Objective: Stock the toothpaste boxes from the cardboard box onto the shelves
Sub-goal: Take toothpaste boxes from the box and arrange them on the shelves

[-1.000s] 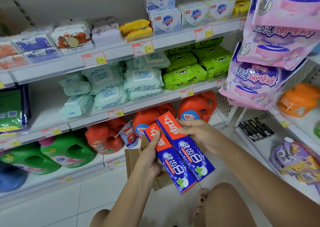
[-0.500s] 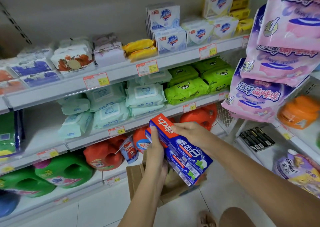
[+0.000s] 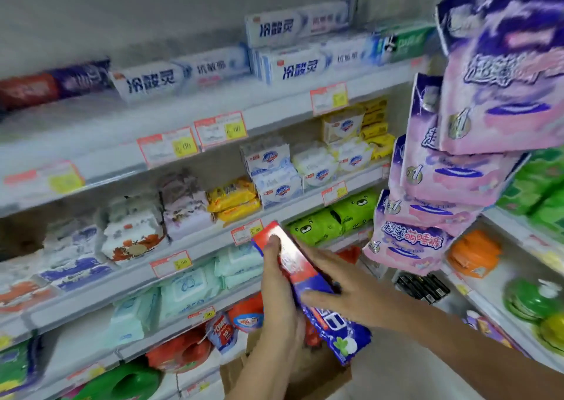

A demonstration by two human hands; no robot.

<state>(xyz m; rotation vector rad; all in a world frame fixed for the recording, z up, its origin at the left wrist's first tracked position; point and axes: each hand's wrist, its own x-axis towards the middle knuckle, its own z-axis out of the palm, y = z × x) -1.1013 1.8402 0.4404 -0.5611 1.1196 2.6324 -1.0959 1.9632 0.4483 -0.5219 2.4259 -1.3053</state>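
View tilted up since earlier, toothpaste boxes (image 3: 308, 280) lifted higher, stacked and slanted before the wipes shelf, left hand (image 3: 279, 305) fingers wrapped on their left edge, right hand (image 3: 341, 289) fingers pressing on top, cardboard box (image 3: 308, 375) below, top shelf (image 3: 183, 124) toothpaste above.

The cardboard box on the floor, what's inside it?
I can't tell. The cardboard box is mostly hidden behind both hands, left hand and right hand, holding toothpaste boxes.
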